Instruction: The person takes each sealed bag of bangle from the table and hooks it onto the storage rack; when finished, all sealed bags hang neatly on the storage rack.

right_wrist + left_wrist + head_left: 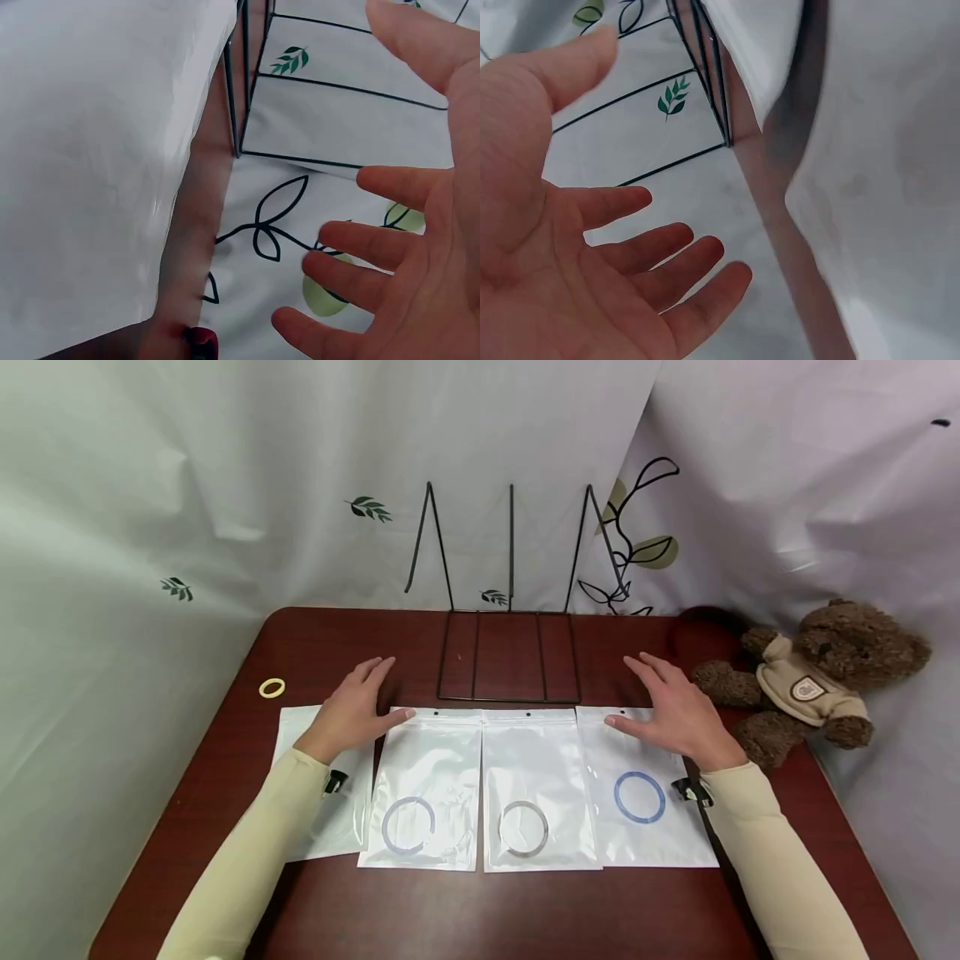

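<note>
Several white zip bags lie side by side on the table. My left hand (351,712) is held above the leftmost bag (341,814), its fingers spread and nothing in them. My right hand (678,714) hovers over the top of the rightmost bag (675,847), likewise spread and holding nothing. That bag shows a blue ring (639,774). Between the hands, one bag (431,747) shows a pale violet-blue ring (386,827), and its neighbour (532,752) a grey-brown ring (546,828). What the leftmost bag contains cannot be seen.
A black wire rack (510,701) stands at the back of the table (495,918). At the left lies a small yellow ring (263,692). A brown teddy bear (817,693) sits at the right edge, beside a dark round item (705,610). White patterned cloth (285,485) hangs behind.
</note>
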Demonstrator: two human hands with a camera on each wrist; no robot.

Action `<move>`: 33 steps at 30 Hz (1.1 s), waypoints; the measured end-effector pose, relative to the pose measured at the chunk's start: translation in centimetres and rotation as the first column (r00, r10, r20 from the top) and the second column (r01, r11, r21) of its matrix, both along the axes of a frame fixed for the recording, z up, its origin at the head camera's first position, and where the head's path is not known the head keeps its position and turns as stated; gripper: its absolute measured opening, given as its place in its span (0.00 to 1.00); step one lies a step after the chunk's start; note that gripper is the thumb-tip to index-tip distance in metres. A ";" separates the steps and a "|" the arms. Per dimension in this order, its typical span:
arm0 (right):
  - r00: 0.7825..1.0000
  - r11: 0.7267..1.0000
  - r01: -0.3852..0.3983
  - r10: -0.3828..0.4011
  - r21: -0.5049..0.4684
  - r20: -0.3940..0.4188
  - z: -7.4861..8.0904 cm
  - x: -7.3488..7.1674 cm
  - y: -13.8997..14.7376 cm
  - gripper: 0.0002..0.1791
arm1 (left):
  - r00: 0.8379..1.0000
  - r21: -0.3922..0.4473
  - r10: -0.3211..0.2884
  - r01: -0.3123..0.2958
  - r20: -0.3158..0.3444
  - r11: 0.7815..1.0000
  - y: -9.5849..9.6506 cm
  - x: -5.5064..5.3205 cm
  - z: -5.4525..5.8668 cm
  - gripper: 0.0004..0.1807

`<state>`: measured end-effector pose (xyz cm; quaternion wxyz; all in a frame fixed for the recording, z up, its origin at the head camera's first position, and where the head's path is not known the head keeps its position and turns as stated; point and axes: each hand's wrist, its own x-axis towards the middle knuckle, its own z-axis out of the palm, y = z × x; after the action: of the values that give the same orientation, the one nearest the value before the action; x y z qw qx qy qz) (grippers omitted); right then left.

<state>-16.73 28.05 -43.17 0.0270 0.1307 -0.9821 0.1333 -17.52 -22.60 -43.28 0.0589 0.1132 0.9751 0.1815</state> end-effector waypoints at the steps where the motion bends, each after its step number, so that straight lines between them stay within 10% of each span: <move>1: 1.000 1.000 -0.001 0.001 -0.008 0.003 0.0 0.1 0.0 0.59 | 1.000 0.020 0.003 -0.003 0.008 1.000 0.1 -0.3 0.0 0.57; 23: 0.999 0.972 -0.026 0.016 -0.234 -0.043 -2.8 1.2 2.4 0.37 | 0.976 0.273 -0.019 -0.041 0.215 0.961 2.4 -5.6 -0.4 0.52; 33: 0.984 0.991 0.023 0.000 -0.130 0.176 -3.2 1.4 2.9 0.40 | 0.956 0.333 -0.016 -0.086 0.293 0.939 4.4 -7.2 -1.1 0.50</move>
<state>-15.37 30.92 -46.38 -0.0505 0.1106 -0.9704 0.2088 -24.67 -18.19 -44.39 0.1779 0.0761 0.9112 0.3637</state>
